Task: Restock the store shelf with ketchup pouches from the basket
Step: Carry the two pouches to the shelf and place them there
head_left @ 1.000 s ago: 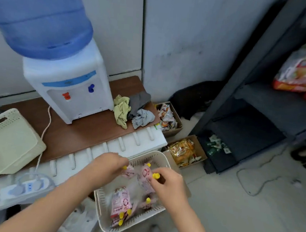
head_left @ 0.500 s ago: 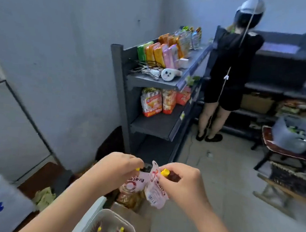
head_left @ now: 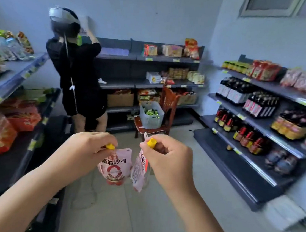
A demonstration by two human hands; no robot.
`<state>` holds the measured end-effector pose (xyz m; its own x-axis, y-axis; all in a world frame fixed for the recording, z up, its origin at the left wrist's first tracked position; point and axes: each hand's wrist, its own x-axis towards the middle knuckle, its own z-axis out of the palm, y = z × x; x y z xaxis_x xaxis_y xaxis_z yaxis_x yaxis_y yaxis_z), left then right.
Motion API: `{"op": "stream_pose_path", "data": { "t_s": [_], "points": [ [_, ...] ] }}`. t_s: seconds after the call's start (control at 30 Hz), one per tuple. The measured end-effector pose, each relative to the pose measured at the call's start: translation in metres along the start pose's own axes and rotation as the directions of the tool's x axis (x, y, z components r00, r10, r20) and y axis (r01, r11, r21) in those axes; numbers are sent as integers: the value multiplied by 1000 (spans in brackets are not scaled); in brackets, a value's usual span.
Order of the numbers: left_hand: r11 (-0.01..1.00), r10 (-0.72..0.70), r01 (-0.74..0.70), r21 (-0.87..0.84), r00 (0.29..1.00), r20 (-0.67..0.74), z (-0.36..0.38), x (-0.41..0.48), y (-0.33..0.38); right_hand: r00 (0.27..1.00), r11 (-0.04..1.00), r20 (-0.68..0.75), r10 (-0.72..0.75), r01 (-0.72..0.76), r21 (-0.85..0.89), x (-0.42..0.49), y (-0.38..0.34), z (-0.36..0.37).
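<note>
My left hand [head_left: 88, 147] pinches the yellow cap of a pink ketchup pouch [head_left: 115, 166], which hangs face-on below it. Beside it, my right hand [head_left: 169, 158] holds a second ketchup pouch [head_left: 140, 172] by its yellow cap; this one hangs edge-on. Both pouches dangle in mid-air over the aisle floor. A dark shelf unit [head_left: 270, 124] with bottles and packets runs along the right. The basket is out of view.
A person in black [head_left: 78, 72] stands at the back shelves [head_left: 151, 82]. A wooden chair [head_left: 159, 123] carries a grey crate [head_left: 151, 115] in the aisle. Another shelf unit [head_left: 15, 92] with snack bags stands on my left. Open floor [head_left: 159, 199] lies ahead.
I lifted both pouches out of the basket and turned right, from the water dispenser corner to the shop aisle. My hands have moved slightly apart.
</note>
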<state>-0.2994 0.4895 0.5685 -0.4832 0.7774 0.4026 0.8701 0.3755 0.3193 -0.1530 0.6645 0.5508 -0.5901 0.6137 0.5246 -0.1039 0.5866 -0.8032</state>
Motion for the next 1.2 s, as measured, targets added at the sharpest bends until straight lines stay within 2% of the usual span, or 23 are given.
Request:
{"op": "stream_pose_path", "data": {
  "t_s": [0.17,0.27,0.37,0.5,0.63,0.83,0.93,1.03,1.2],
  "points": [
    [978,177,-167,-123,981,77,73,103,55,986,980,-115,124,-140,-140,43,62,-90],
    [940,320,-297,-168,938,130,116,156,89,954,932,-170,247,-282,-226,69,99,-137],
    [905,406,-375,-203,902,147,155,206,120,921,875,-259,291,-365,-316,90,126,-180],
    [823,542,-491,-285,829,137,204,278,155,864,799,-407,296,-458,-390,120,156,-232],
    [694,691,-624,-358,717,91,252,350,192,789,698,-541,293,-563,-443,152,189,-279],
    [553,798,-716,-427,602,24,304,458,257,673,588,-707,218,-669,-455,211,228,-348],
    [500,834,-730,-466,552,29,334,510,290,628,579,-756,186,-691,-432,239,254,-388],
    [460,864,-738,-495,501,55,367,559,321,581,566,-786,214,-729,-385,269,283,-429],
    [462,855,-708,-534,516,55,416,632,363,596,569,-779,195,-715,-406,324,331,-490]
  ]
}}
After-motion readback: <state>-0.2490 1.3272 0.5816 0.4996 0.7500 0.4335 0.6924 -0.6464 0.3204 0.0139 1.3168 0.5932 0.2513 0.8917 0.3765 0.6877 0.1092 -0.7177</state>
